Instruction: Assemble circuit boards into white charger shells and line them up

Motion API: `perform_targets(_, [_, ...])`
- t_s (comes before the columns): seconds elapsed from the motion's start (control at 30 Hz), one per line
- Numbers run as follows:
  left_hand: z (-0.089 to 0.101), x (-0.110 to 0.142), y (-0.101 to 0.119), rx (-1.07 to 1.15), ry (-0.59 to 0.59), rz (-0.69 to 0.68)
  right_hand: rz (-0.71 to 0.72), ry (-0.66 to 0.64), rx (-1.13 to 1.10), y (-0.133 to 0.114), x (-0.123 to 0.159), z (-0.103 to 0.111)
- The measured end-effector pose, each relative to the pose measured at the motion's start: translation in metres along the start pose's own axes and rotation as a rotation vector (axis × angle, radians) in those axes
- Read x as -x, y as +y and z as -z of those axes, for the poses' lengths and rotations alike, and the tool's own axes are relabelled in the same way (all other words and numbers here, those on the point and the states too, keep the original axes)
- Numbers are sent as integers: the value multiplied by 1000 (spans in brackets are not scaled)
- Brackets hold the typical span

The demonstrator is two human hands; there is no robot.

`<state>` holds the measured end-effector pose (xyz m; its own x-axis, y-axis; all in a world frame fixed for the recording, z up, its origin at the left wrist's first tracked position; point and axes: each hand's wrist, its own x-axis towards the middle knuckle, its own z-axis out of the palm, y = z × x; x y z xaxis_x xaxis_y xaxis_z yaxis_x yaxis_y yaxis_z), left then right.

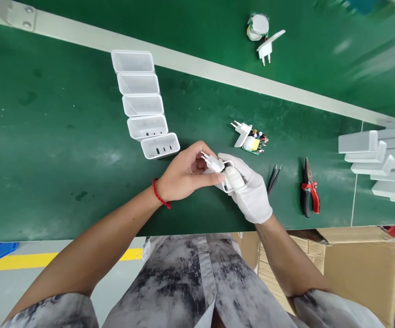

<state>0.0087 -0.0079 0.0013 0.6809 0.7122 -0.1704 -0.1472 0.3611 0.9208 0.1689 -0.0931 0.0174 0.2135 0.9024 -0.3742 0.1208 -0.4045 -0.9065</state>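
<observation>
Just above the bench's near edge, my bare left hand [187, 175] and my white-gloved right hand [250, 189] meet around a white charger housing [230, 187]. A white two-pin plug piece [213, 163] sticks out at its open end, pins pointing up and left. My left fingers and thumb grip the housing from the left; the gloved fingers press on it from the right. What sits inside the housing is mostly hidden by the hands. Beyond them lies a circuit board [252, 144] with a two-pin plug piece [243, 133] beside it.
Several open white housings [159, 146] stand in a row at left. To the right lie black tweezers [274, 178], red-and-black pliers [308, 189] and stacked white housings [357, 142]. Another board [259, 26] with a plug rests past the pale strip [197, 66]. Below is a cardboard box [359, 269].
</observation>
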Motion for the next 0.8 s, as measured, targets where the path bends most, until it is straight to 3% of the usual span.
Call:
perform_targets(0.17, [1, 0, 0, -15, -4, 1, -77, -80, -26, 4, 3, 14])
perform_targets(0.27, [2, 0, 0, -30, -24, -16, -18, -57, -72, 5, 6, 25])
perform_targets(0.47, [1, -1, -1, -28, -43, -19, -57, 4, 88, 0, 4, 12])
perform_targets(0.63, [2, -2, -1, -44, -58, -36, -10, 44, 131, 1, 0, 9])
perform_targets(0.8, [5, -2, 0, -44, -82, -13, -54, -87, 82, -2, 1, 18])
